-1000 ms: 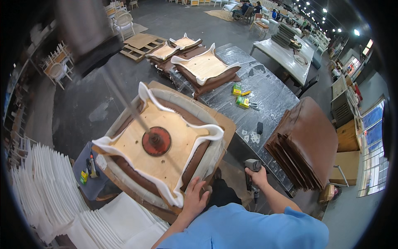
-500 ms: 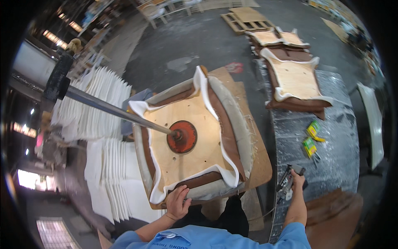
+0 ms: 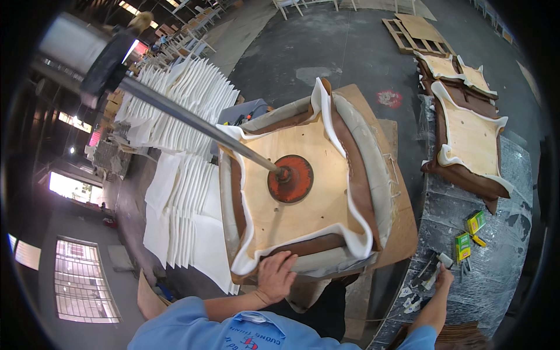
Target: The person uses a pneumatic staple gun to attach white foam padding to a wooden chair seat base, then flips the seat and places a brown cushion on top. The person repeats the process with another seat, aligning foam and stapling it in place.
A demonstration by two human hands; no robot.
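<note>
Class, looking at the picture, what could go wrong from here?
The left hand touches the near edge of the upholstered piece and might get pinched if that shifted under the red disc.

White padding curls up at the corners, so it could fold unevenly.

The right hand is close to small boxes and might knock them.

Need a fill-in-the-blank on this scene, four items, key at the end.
1. The disc at the end of the metal rod is ____ in colour.
2. The left hand touches the padded seat, while a tool is in the ____ hand.
3. On the plastic-wrapped table, the number of green-and-yellow boxes is ____.
4. In the picture, stacks of white sheets lie to the seat's ____.
Missing words: red; right; two; left.
</note>
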